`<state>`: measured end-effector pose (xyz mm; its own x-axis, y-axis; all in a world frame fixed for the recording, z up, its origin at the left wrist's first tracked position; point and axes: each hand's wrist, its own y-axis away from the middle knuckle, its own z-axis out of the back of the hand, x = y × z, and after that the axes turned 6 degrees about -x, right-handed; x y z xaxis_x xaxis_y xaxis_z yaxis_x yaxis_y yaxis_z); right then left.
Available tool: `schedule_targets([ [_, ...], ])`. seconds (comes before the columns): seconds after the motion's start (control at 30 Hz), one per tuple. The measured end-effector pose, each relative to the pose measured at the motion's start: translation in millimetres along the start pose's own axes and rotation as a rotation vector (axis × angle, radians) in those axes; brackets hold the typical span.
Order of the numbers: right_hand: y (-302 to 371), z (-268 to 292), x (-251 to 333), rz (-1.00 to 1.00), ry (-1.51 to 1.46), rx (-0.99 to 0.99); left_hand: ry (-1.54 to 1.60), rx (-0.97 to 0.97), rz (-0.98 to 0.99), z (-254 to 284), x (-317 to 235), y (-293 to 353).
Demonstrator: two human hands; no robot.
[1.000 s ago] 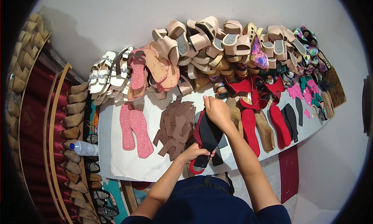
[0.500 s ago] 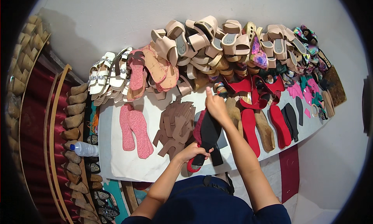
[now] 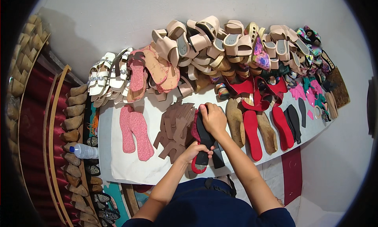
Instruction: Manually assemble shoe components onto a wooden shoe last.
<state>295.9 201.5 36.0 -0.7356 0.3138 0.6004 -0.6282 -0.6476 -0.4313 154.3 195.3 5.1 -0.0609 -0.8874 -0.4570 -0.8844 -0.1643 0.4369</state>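
Observation:
Above the near edge of the table, a red shoe with a black sole (image 3: 203, 133) is held bottom up, slanting slightly. My left hand (image 3: 196, 151) grips it round the near end, fingers wrapped across. At the far end my right hand (image 3: 215, 119) is closed over the sole's edge, with the thumb along the black surface. Just left of the shoe lies a heap of brown cut strips (image 3: 177, 126). Dark flat pieces (image 3: 218, 160) lie to its right, partly hidden by my right arm. Beyond them are a wooden shoe last (image 3: 235, 122) and a red insole (image 3: 252, 134).
Beige heeled sandals (image 3: 236, 38) are piled along the wall, beside white sandals (image 3: 103, 75). Pink insoles (image 3: 138, 134) rest at the left of the table (image 3: 118, 170). A rack of wooden lasts (image 3: 74, 122) and a water bottle (image 3: 86, 151) stand farther left.
My right hand has come down from its raised, thumb-up position onto the far end of the sole. My left hand keeps hold of the near end, and the shoe has shifted slightly left.

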Motion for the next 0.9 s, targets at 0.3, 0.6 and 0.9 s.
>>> schedule_targets([
  [0.3, 17, -3, -22, -0.110, -0.076, 0.066, -0.097, -0.051, 0.007, -1, 11, -4],
  [0.6, 30, -2, 10, 0.084, -0.096, 0.005, -0.107, -0.090, -0.044, 3, 6, -1],
  [0.9, -6, -1, -10, -0.198, -0.150, 0.228, -0.104, 0.027, 0.035, -14, 1, 9],
])
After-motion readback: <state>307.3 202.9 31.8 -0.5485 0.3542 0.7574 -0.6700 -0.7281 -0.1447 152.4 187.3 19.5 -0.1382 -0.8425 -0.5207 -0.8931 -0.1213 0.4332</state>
